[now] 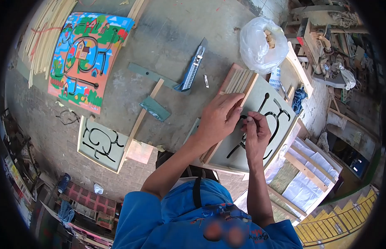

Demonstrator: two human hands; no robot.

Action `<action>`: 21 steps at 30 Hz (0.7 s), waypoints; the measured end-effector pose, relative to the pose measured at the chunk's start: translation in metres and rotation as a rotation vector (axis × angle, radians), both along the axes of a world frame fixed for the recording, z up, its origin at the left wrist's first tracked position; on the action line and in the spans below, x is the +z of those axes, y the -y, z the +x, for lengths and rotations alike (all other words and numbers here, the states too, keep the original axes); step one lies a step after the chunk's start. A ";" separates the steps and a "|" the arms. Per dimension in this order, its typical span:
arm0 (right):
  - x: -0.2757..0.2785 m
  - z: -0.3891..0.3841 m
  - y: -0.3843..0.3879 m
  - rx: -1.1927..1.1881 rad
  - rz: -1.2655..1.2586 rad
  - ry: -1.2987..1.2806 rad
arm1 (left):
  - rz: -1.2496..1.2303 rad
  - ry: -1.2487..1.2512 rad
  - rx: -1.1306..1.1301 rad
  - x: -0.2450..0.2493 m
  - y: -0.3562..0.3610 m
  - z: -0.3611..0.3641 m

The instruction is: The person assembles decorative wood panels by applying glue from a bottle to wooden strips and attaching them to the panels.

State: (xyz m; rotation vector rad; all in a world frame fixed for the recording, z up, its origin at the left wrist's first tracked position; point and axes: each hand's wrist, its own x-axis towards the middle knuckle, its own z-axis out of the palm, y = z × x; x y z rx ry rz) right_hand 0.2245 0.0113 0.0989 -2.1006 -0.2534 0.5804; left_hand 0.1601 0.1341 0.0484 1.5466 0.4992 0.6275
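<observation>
So, quick rundown of the bench. The grey board (254, 98) with the black cut-out grooves sits right of centre in the frame, tilted, and both hands are on it. The left hand (220, 118) comes in from the lower left and lies across the board's left edge, fingers curled down over a long strip (247, 90) of pale wood, clamping it against the board. The right hand (255, 133) is just beside it, fingertips almost touching the left ones, pinched closed over one of the grooves – whatever is between the fingers is too small to make out.

At the top end of the board a few short wood strips (238, 79) lie side by side. Just above those, upper right, is a clear plastic bag (259, 43) with something wooden inside. A utility knife (195, 66) lies on the concrete top centre, well apart from the hands. Upper left there's a painted board (87, 58) with houses and trees – same groove pattern – and a second grey board (103, 143) sits lower left. A bundle of sticks (45, 29) lies along the far left edge.
</observation>
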 end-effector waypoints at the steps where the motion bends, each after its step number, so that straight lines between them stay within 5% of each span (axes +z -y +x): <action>1: 0.000 0.000 -0.001 -0.007 -0.001 -0.007 | -0.006 -0.005 -0.002 0.001 -0.001 0.000; 21: -0.009 0.005 0.000 0.002 -0.059 0.017 | 0.211 -0.032 0.057 -0.008 0.003 0.001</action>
